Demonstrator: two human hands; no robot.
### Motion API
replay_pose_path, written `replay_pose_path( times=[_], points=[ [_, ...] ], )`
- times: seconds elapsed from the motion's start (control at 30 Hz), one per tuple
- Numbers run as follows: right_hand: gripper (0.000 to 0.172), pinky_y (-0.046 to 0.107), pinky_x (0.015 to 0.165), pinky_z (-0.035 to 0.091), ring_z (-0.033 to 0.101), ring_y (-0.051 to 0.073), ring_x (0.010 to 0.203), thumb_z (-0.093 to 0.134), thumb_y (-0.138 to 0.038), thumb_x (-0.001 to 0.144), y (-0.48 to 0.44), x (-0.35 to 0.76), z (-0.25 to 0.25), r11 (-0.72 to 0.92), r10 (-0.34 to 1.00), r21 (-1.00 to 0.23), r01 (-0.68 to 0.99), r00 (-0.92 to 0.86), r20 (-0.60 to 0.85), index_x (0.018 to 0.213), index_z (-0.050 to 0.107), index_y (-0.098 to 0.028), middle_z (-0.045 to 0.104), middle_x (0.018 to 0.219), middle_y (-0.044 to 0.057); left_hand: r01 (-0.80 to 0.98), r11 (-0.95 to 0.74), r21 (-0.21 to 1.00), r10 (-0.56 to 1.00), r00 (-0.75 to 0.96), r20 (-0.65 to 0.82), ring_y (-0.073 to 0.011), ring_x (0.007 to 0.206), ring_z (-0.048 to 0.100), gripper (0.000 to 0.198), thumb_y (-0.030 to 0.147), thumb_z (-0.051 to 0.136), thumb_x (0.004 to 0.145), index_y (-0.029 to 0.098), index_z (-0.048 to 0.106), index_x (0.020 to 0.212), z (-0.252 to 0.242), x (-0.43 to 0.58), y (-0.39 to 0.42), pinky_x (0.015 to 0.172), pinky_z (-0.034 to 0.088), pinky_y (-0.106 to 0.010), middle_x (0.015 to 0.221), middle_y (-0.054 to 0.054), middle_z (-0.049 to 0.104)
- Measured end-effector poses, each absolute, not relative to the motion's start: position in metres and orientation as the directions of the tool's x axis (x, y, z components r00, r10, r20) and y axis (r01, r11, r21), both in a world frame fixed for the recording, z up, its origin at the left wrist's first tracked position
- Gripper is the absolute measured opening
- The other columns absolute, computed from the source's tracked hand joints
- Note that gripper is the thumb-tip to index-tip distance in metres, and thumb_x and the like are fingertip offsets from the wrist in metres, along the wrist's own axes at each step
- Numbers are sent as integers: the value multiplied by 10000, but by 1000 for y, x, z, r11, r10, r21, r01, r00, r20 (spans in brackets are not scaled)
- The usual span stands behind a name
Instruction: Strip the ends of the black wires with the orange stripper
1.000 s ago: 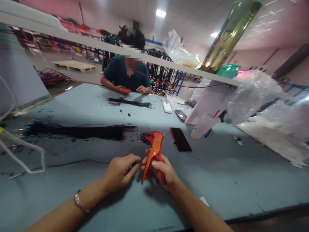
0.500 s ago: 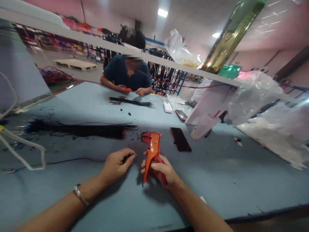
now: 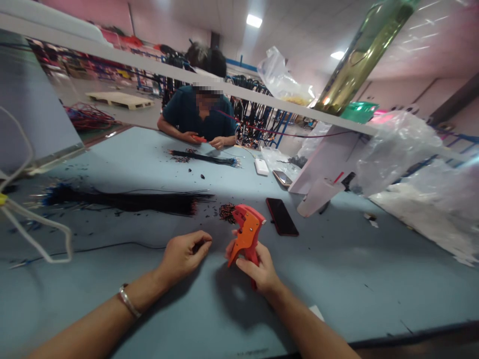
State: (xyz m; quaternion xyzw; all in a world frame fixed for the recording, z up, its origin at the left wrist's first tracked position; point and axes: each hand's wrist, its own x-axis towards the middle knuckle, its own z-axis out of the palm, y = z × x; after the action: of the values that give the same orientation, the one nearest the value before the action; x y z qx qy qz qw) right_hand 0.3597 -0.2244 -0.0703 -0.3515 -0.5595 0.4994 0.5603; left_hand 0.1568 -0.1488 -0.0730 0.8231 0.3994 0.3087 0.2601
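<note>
My left hand [image 3: 189, 252] pinches a thin black wire [image 3: 130, 244] near its end; the wire trails left across the table to a blue-and-silver terminal. Around an orange and red wire stripper [image 3: 249, 232] my right hand [image 3: 260, 269] is closed, with the tool's jaws up and pointing left, apart from the wire. Just behind the jaws lies a heap of small black offcuts [image 3: 226, 212]. Farther left a thick bundle of black wires [image 3: 149, 202] lies flat, blue ends to the left and reddish ends to the right.
A black phone [image 3: 281, 216] and a white cup with a red straw [image 3: 318, 195] stand right of the stripper. Across the table, a co-worker [image 3: 200, 117] handles a red tool beside a smaller wire bundle [image 3: 205, 157]. A white bent frame [image 3: 41, 244] juts in at left.
My right hand has moved the wire stripper slightly right and up, away from my left hand, and its handles look closer together. My left hand has hardly moved.
</note>
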Motion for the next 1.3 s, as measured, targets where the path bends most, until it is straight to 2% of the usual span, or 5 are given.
replay_pose_path(
  times=[0.13, 0.4, 0.7, 1.1, 1.3],
  points=[
    [449, 350, 821, 475, 591, 209, 884, 630, -271, 806, -224, 364, -70, 265, 956, -960, -94, -106, 275, 1232, 511, -190, 606, 989, 61, 485, -547, 682, 816, 491, 305, -126, 636, 608, 225, 307, 477, 858, 169, 653, 839, -69, 158, -149, 620, 425, -209, 712, -1, 685],
    [477, 327, 810, 456, 583, 198, 855, 655, -293, 780, -221, 366, -67, 183, 964, -976, -115, -174, 201, 1229, 536, -185, 629, 969, 59, 471, -577, 668, 795, 510, 327, -115, 585, 566, 222, 282, 465, 858, 163, 621, 756, -64, 159, -150, 586, 411, -199, 639, 10, 630],
    [505, 359, 854, 448, 596, 209, 879, 650, -312, 770, -221, 374, -52, 31, 971, -995, -92, -233, 52, 1242, 534, -174, 647, 996, 73, 459, -566, 685, 809, 470, 353, -115, 670, 593, 234, 327, 468, 895, 197, 660, 861, -72, 157, -147, 641, 414, -198, 761, 3, 665],
    [424, 375, 827, 495, 625, 228, 919, 656, -280, 767, -218, 372, -69, 95, 979, -988, -119, -169, 115, 1171, 568, -186, 651, 981, 77, 512, -518, 685, 836, 473, 278, -138, 628, 605, 229, 311, 460, 866, 181, 648, 850, -65, 158, -149, 613, 420, -221, 699, -2, 681],
    [431, 333, 824, 474, 615, 188, 855, 665, -281, 768, -219, 373, -67, 104, 972, -990, -95, -199, 122, 1173, 565, -171, 652, 957, 61, 537, -515, 667, 838, 479, 261, -143, 635, 611, 236, 313, 454, 864, 185, 650, 832, -65, 158, -149, 619, 420, -222, 701, -6, 684]
  ],
)
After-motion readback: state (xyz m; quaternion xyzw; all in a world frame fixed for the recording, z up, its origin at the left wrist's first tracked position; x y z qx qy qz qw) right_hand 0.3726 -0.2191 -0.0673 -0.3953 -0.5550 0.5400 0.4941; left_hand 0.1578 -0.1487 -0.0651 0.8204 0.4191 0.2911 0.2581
